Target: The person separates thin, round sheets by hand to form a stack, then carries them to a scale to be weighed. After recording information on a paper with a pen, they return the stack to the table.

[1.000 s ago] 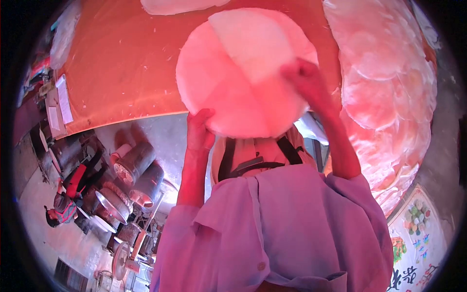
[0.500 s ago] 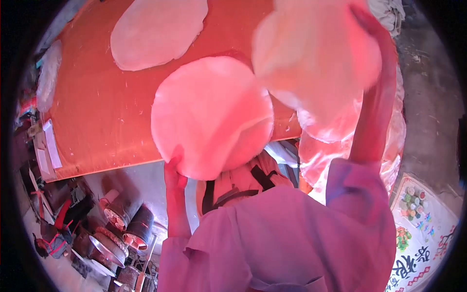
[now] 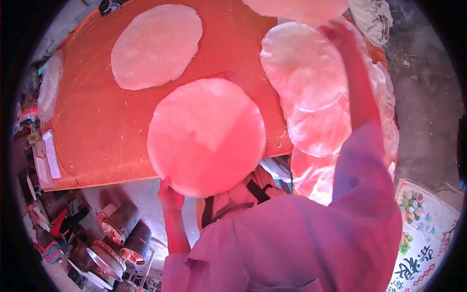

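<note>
My left hand (image 3: 171, 195) grips the lower-left edge of a pale, thin round pancake (image 3: 206, 138), which lies or is held flat over the near edge of the orange-red table. My right hand (image 3: 339, 36) reaches far forward, its fingers closed at the near edge of another thin pancake (image 3: 299, 7), partly cut off by the top of the view. Below that hand, overlapping pancakes (image 3: 311, 73) run down the table's right side. One more pancake (image 3: 156, 46) lies alone at the upper left.
The orange-red table (image 3: 97, 126) spans the upper view. Crumpled cloth (image 3: 372, 22) sits at its far right corner, and a plastic bag (image 3: 50, 85) at its left edge. Cans (image 3: 121, 223) and lids (image 3: 104, 263) stand on the floor at lower left. A printed sign (image 3: 418, 243) lies at lower right.
My right hand has carried its pancake forward and away, uncovering the overlapping pancakes on the right. The pancake at my left hand now lies flatter, its fold gone; the view has shifted slightly.
</note>
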The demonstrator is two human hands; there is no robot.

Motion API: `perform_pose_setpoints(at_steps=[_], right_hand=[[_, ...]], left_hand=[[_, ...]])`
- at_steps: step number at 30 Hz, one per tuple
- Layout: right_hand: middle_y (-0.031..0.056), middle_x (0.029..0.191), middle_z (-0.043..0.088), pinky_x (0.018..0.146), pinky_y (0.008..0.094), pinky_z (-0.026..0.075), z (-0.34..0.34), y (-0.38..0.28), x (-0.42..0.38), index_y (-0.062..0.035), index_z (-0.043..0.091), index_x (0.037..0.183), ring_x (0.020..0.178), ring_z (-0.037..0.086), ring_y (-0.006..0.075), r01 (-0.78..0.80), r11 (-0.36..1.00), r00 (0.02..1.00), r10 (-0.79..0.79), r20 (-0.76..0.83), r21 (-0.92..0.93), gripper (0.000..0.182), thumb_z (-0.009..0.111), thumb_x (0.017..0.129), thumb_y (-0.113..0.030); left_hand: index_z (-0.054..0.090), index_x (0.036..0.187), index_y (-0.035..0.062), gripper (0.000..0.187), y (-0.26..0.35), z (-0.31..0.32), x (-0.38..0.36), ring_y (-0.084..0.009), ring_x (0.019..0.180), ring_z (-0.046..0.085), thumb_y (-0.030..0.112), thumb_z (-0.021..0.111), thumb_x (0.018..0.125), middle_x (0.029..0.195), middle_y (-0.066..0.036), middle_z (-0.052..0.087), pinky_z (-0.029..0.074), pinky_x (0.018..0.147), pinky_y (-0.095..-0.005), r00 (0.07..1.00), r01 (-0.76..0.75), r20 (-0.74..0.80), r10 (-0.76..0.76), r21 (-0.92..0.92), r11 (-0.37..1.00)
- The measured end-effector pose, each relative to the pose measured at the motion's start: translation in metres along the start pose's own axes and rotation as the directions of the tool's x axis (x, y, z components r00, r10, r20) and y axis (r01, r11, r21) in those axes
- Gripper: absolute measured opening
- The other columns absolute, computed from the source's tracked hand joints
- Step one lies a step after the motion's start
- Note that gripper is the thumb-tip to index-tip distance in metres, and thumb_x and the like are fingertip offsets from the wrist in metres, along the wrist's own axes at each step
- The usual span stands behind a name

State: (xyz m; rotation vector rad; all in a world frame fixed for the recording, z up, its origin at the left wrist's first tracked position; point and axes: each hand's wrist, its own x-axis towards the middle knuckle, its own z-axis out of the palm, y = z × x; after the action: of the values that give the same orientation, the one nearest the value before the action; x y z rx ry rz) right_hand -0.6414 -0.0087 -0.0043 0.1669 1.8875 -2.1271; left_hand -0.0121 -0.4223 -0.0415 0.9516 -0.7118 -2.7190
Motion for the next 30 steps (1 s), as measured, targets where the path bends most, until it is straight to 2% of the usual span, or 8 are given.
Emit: perform_pose_setpoints(at_steps=[4,7,9,12,21,24,27,30], right_hand=[[0.0076,0.094,0.062,0.078,0.0322,0.052,0.122,0.16,-0.171,-0.0004,0.06,0.11,0.085,0.061,0.0181,-0.187,0.982,0.779,0.129,0.613,0.03,0.023,0.058,0.089,-0.01],[0.0092,0.095,0.065,0.075,0.0333,0.051,0.239,0.133,-0.329,-0.0003,0.062,0.105,0.088,0.062,0.0165,0.176,0.983,0.565,-0.149,0.812,0.058,0.031,0.068,0.08,-0.018],[0.0091,0.084,0.066,0.07,0.0315,0.05,0.271,0.12,-0.381,-0.0011,0.065,0.094,0.076,0.061,0.0162,0.293,0.919,0.618,0.03,0.786,-0.265,0.028,0.07,0.075,-0.022],[0.0027,0.078,0.059,0.065,0.0244,0.044,0.258,0.14,-0.371,0.0009,0.061,0.092,0.072,0.053,0.0066,-0.102,0.926,0.577,0.353,0.736,-0.364,0.019,0.066,0.079,-0.012],[0.0062,0.079,0.062,0.064,0.0266,0.045,0.303,0.187,-0.408,0.0014,0.063,0.093,0.071,0.057,0.011,0.389,0.747,0.782,0.041,0.622,-0.539,0.021,0.064,0.081,-0.016],[0.0092,0.065,0.064,0.059,0.0323,0.048,0.295,0.168,-0.392,0.0047,0.065,0.083,0.064,0.063,0.0182,0.101,0.885,0.851,0.16,0.5,-0.454,0.024,0.063,0.075,-0.017],[0.0089,0.082,0.067,0.068,0.0303,0.051,0.233,0.064,-0.321,0.0035,0.065,0.096,0.076,0.064,0.0184,-0.428,0.894,0.553,0.374,0.744,-0.131,0.024,0.063,0.08,-0.015],[0.0101,0.094,0.066,0.077,0.0312,0.052,0.2,0.04,-0.304,0.0036,0.062,0.104,0.085,0.064,0.0186,-0.182,0.959,0.882,0.06,0.468,0.219,0.026,0.057,0.088,-0.016]], left_hand=[[0.03,0.14,0.0004,0.067,-0.002,0.044,-0.001,-0.0257,0.127,0.043,0.019,0.064,0.085,0.138,-0.012,0.042,0.036,0.104,-0.0389,0.988,-0.122,0.121,0.098,0.215,0.969],[0.038,0.135,0.0015,0.062,-0.008,0.072,0.009,-0.0196,0.12,0.048,0.016,0.068,0.083,0.13,-0.008,0.049,0.04,0.098,-0.0338,0.984,-0.16,0.143,0.111,0.403,0.901],[0.041,0.132,0.0016,0.056,-0.007,0.088,0.016,-0.0165,0.114,0.05,0.015,0.066,0.084,0.124,-0.007,0.052,0.042,0.092,-0.0304,0.979,-0.187,0.171,0.112,0.531,0.826],[0.043,0.13,0.0002,0.053,0.0,0.08,0.015,-0.0146,0.11,0.052,0.015,0.064,0.084,0.119,-0.006,0.056,0.043,0.089,-0.0288,0.99,-0.123,0.13,0.061,0.544,0.83],[0.046,0.127,-0.0042,0.047,0.0,0.059,0.012,-0.0189,0.104,0.058,0.003,0.06,0.083,0.118,-0.012,0.058,0.047,0.086,-0.0324,0.992,-0.057,-0.058,0.115,0.601,0.797],[0.046,0.128,-0.0041,0.048,0.009,0.027,0.013,-0.0226,0.109,0.057,-0.003,0.058,0.081,0.121,-0.014,0.057,0.048,0.09,-0.0349,0.99,-0.075,-0.077,0.114,0.39,0.918],[0.043,0.133,-0.0019,0.054,0.032,0.012,0.007,-0.0259,0.113,0.056,-0.006,0.056,0.08,0.125,-0.013,0.055,0.047,0.096,-0.0382,0.996,-0.069,-0.036,0.083,0.291,0.954],[0.04,0.135,-0.0016,0.057,0.055,-0.012,0.001,-0.0274,0.116,0.054,-0.004,0.056,0.081,0.128,-0.014,0.053,0.045,0.1,-0.041,0.995,-0.075,-0.043,0.089,0.248,0.966]])
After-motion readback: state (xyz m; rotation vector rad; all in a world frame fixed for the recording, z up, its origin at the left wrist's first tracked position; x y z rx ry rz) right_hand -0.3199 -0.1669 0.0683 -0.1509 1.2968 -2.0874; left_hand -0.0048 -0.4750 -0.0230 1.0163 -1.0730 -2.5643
